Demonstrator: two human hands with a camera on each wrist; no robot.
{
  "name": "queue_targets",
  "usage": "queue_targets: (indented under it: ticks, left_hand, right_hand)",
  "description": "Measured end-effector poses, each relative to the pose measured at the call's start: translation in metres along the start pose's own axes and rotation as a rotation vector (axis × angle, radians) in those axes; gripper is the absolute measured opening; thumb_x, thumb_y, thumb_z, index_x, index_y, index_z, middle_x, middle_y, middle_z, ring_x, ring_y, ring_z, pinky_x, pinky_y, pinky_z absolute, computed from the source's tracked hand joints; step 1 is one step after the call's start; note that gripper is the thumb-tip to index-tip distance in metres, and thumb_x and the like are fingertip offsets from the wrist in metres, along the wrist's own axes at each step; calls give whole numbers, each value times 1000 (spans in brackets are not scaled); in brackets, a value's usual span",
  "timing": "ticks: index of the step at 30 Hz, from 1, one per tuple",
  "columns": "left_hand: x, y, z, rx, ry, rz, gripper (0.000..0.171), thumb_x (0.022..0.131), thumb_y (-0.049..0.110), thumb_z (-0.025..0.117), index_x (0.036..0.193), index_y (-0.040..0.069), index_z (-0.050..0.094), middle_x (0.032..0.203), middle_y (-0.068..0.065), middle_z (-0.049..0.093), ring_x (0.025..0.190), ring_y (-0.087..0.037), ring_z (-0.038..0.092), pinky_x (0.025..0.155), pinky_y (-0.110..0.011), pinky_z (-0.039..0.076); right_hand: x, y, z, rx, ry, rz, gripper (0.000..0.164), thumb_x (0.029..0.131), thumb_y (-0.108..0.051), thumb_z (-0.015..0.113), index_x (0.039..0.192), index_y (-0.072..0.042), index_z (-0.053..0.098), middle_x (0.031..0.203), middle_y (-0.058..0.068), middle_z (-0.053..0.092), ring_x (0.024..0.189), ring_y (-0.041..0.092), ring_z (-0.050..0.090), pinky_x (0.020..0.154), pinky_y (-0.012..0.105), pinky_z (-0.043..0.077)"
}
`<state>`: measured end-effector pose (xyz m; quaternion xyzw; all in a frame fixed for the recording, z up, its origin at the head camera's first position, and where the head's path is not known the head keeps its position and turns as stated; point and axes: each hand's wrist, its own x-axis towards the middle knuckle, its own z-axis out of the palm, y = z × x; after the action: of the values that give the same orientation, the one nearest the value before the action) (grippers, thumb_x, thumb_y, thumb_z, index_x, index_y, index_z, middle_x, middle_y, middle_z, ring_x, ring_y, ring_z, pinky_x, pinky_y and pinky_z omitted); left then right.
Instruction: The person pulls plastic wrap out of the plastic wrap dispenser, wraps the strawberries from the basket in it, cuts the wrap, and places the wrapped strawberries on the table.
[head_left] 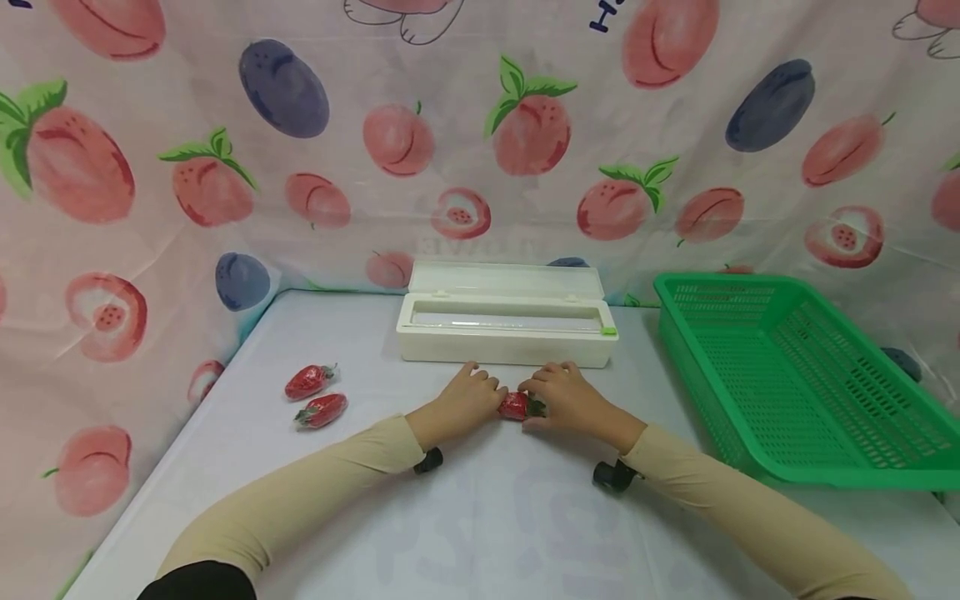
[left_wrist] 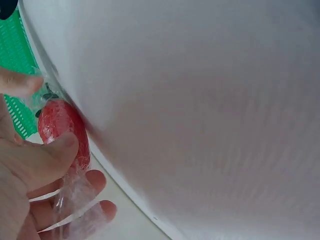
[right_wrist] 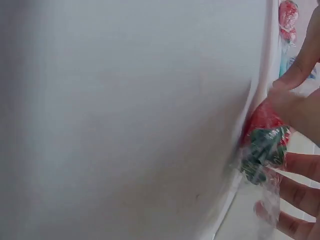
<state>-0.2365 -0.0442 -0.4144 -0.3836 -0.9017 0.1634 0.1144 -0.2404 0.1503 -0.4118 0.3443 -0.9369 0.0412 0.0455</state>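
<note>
A red strawberry [head_left: 513,406] with green leaves, wrapped in clear plastic film, lies on the white-covered table between both hands. My left hand [head_left: 467,406] pinches its red end; in the left wrist view the thumb presses the fruit [left_wrist: 62,122] and loose film [left_wrist: 75,200] trails across the fingers. At the leafy end, my right hand [head_left: 572,400] has thumb and fingers curled around the leaves and film. The right wrist view shows the leaves [right_wrist: 265,150] under crinkled film, with the right fingers [right_wrist: 300,195] behind it.
Just behind the hands stands a white cling film dispenser [head_left: 510,346], lid raised, with a green slider [head_left: 608,331]. Two wrapped strawberries, an upper [head_left: 309,382] and a lower [head_left: 322,411], lie to the left. A green plastic basket [head_left: 750,467] stands on the right. A fruit-patterned cloth [head_left: 465,125] hangs behind.
</note>
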Motion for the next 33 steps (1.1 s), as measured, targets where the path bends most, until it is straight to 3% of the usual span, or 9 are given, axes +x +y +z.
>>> queue_targets:
  ticks: [4,10,16,21,27,33]
  left_hand:
    - [0,1,1,-7,-33,-1,31,91,36,58,114,17,65,104,1,70,100,-17,64,98,-40,43]
    - [-2,-1,-1,-12,-13,-21,23,89,28,60,108,17,68,99,2,70,97,-17,64,97,-39,43]
    - [-4,-4,2,-18,-16,-48,13,87,19,62,97,18,70,93,4,72,92,-16,63,97,-38,42]
    - [-4,-5,6,-23,18,-58,11,86,16,63,91,19,71,88,4,73,87,-16,65,94,-37,44]
    - [-3,-5,8,-51,69,-61,15,87,18,63,101,16,67,91,1,73,86,-17,67,90,-36,47]
    - [-3,-5,5,-64,120,-67,24,86,27,65,108,15,64,93,-2,73,89,-18,67,92,-39,47]
  right_hand:
    - [1,-2,-1,-10,3,-9,45,71,-38,79,106,-12,68,101,2,70,105,23,55,93,51,39]
    - [1,-4,0,-136,4,-26,33,79,-29,73,106,-10,69,94,3,70,101,23,55,94,52,39]
    - [-1,-1,4,-228,85,-55,23,84,-31,66,96,-12,71,84,0,71,97,21,59,94,54,41]
    - [-2,2,4,-160,109,-51,28,78,-38,71,93,-14,73,81,-3,72,96,20,59,95,54,41]
    - [-2,4,2,8,43,44,22,82,-28,70,94,-11,73,85,0,71,93,21,59,92,51,41]
    - [-2,4,2,4,9,123,23,85,-28,66,95,-8,72,84,5,70,88,22,58,87,50,43]
